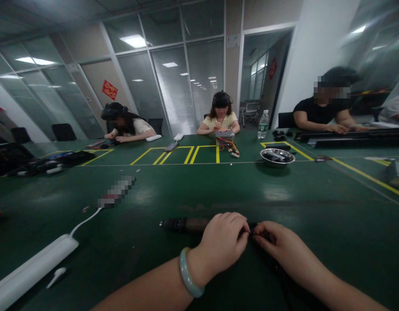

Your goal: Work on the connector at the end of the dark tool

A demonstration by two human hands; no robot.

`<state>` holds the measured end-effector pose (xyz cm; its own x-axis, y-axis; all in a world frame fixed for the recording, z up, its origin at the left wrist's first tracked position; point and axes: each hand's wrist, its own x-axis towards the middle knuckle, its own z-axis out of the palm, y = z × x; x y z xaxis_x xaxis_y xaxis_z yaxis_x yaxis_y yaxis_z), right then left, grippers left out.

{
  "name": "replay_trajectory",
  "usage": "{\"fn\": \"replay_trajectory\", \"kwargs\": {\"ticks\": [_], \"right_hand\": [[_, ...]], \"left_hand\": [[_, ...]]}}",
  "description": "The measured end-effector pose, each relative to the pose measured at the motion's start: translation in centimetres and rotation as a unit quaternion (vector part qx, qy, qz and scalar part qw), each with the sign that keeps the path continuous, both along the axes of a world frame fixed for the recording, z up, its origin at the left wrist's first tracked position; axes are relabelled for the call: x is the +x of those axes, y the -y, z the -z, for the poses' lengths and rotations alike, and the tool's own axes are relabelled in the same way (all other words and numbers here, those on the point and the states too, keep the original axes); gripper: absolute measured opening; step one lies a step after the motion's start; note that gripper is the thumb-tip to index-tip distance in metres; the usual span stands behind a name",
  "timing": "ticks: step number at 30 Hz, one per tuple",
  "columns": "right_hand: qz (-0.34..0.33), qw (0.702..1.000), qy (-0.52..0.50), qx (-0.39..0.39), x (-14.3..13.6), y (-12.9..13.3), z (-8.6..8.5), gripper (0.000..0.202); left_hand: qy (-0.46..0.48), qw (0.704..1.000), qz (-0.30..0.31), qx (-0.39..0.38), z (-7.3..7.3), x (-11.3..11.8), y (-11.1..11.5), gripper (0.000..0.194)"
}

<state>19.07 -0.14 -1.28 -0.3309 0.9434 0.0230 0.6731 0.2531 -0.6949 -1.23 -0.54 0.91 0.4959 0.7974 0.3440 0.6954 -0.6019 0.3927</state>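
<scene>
A dark cylindrical tool [194, 225] with a metal tip at its left end lies on the green table, pointing left. My left hand [224, 242], with a pale green bangle on the wrist, rests over the tool's right part with its fingers curled. Close beside it on the right, my right hand [277, 242] has thumb and fingers pinched together at a small dark part. The fingertips of both hands nearly meet there. A dark cable [280, 274] runs down below my right hand. What exactly the fingertips hold is too small and dark to tell.
On the left lie a white power strip [33, 270], an earbud [57, 275] and a phone-like object [116, 192]. A metal bowl [277, 158] of dark parts, a water bottle [263, 124] and coloured wires [228, 144] stand farther back. Several people sit across the green table [147, 259].
</scene>
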Motion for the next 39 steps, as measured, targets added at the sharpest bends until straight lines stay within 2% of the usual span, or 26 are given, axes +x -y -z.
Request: {"fn": "replay_trajectory", "kwargs": {"ticks": [13,39], "right_hand": [[0.021,0.999,-0.019,0.027,-0.3,0.1,-0.3,0.007],[0.021,0.999,0.004,0.025,-0.6,0.3,-0.8,0.007]], "left_hand": [[0.002,1.0,-0.003,-0.004,0.8,0.3,-0.3,0.01],[-0.012,1.0,-0.007,-0.01,1.0,0.1,-0.5,0.008]]}}
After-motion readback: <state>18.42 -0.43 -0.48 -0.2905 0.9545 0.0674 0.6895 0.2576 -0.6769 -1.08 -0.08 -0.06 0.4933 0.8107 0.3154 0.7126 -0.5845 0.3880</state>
